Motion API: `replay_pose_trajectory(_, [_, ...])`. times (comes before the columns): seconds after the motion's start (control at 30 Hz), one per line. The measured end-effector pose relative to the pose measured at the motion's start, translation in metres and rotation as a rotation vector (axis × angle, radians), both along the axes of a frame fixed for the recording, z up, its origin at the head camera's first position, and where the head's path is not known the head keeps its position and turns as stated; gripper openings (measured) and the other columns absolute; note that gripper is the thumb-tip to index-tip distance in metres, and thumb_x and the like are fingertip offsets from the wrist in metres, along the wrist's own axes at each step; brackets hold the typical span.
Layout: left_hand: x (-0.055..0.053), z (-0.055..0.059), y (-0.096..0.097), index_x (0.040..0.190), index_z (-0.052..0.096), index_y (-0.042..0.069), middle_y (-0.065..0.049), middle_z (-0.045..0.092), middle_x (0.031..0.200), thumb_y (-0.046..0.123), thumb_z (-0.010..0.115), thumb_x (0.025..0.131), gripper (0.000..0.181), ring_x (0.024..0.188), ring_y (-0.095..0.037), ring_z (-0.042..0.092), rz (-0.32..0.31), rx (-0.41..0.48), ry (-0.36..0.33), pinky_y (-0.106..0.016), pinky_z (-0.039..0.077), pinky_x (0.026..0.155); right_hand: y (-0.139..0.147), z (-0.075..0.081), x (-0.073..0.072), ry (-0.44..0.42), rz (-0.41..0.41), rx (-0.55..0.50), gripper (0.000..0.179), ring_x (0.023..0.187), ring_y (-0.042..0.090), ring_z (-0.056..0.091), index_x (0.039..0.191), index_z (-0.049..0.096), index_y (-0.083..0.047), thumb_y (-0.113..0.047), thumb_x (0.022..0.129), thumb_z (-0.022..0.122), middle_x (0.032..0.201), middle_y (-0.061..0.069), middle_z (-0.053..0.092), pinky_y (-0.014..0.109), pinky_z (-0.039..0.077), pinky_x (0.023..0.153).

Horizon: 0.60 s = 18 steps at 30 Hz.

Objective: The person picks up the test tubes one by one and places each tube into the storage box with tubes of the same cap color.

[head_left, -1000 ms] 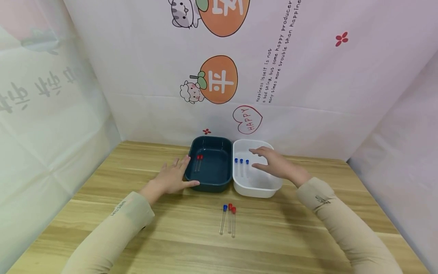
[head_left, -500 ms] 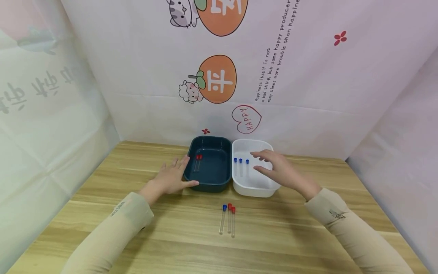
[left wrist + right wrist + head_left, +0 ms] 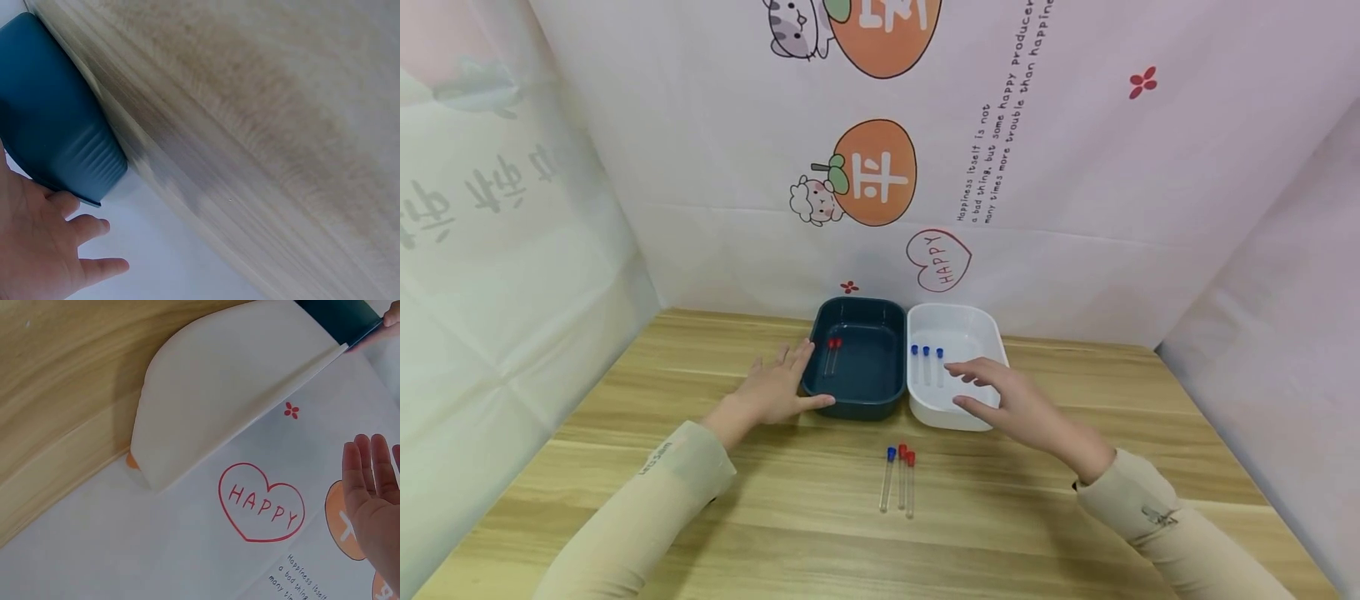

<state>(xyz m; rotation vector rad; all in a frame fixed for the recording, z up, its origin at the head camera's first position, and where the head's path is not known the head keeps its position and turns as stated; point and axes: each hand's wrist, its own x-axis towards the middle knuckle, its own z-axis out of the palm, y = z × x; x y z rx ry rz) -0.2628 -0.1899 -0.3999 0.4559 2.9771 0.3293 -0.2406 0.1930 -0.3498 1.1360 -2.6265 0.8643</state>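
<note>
My left hand [image 3: 772,392] rests at the left rim of the dark teal bin [image 3: 861,410], fingers spread along its edge. Inside that bin lie two red-capped test tubes [image 3: 833,358]. Over the near right part of the white bin [image 3: 951,418], my right hand [image 3: 1011,400] is held with fingers extended and nothing in it. Three blue-capped test tubes [image 3: 927,367] lie side by side in the white bin. On the table in front of the bins are one blue-capped test tube [image 3: 887,479] and two red-capped test tubes [image 3: 911,487]. The left wrist view shows the teal bin's outer wall [image 3: 69,119] beside my fingers.
The two bins stand side by side on a wood-grain table [image 3: 775,517]. Close behind them hangs a printed white cloth [image 3: 737,250], and further cloth sheets [image 3: 1262,358] close off both sides.
My right hand has drawn back over the white bin, toward me and slightly to the right. My left hand keeps its place at the teal bin, and the tubes lie as before.
</note>
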Motion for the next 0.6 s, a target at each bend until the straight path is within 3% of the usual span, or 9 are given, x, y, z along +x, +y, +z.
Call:
replay_pose_trajectory(0.3, [0.001,0.001,0.003,0.166,0.008,0.007,-0.012,0.008,0.171,0.078,0.051,0.091,0.112,0.154,-0.041,0.011,-0.002,0.009,0.005,-0.073,0.010,0.116,-0.006,-0.008,0.019,-0.041,0.026,-0.042,0.042,0.115,0.026,0.064,0.136,0.065,-0.008,-0.014,0.095,0.075,0.132,0.008,0.066,0.047,0.055,0.094])
replay_pose_trajectory(0.6, [0.000,0.000,0.001,0.166,0.008,0.007,-0.012,0.008,0.171,0.077,0.051,0.092,0.111,0.155,-0.041,0.011,0.003,0.004,0.005,-0.073,0.009,0.116,-0.013,-0.019,0.033,-0.057,0.072,-0.033,0.044,0.108,0.027,0.065,0.134,0.066,-0.007,-0.013,0.092,0.079,0.123,0.003,0.068,0.043,0.056,0.091])
